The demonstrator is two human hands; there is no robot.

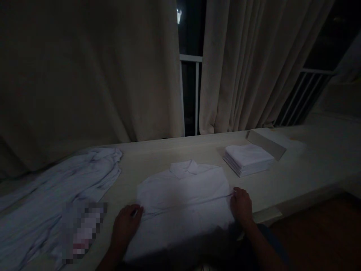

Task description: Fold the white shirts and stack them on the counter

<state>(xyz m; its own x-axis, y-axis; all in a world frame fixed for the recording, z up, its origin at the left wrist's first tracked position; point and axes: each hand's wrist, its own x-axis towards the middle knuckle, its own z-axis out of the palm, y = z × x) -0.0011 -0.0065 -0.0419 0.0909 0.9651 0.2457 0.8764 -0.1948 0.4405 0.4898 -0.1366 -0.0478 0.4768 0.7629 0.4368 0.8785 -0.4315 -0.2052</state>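
A white collared shirt (183,192) lies spread in front of me, its collar pointing away and its lower end running toward the near edge. A crease crosses its middle from side to side. At the left end of that crease my left hand (126,222) pinches the shirt's edge between thumb and fingers. My right hand (240,201) grips the opposite edge in the same way, at the crease's right end. The shirt's lowest part falls into dark shadow.
On the left lies a loose heap of white garments (56,192), partly blurred out. A stack of folded white cloth (248,158) sits at the back right, beside an open box (267,143). Beige curtains (239,67) hang behind the pale surface (304,169).
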